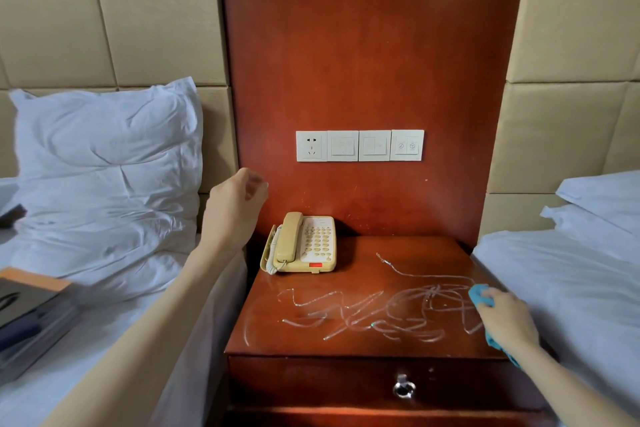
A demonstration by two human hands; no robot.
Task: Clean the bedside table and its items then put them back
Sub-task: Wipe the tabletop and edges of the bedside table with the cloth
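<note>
The reddish wooden bedside table (353, 347) has wet squiggly streaks (374, 312) across its top. A beige telephone (300, 244) sits at its back left corner. My right hand (505, 317) presses a blue cloth (479, 295) onto the table's right edge, fingers curled over it. My left hand (233, 208) hovers in the air above and left of the telephone, fingers loosely curled and holding nothing; it is slightly blurred.
A wall panel with a socket and switches (360, 146) is above the phone. A drawer with a metal ring pull (402, 386) is below the top. Beds flank the table: a pillow (104, 163) and stacked books (31, 315) left, white bedding (571, 270) right.
</note>
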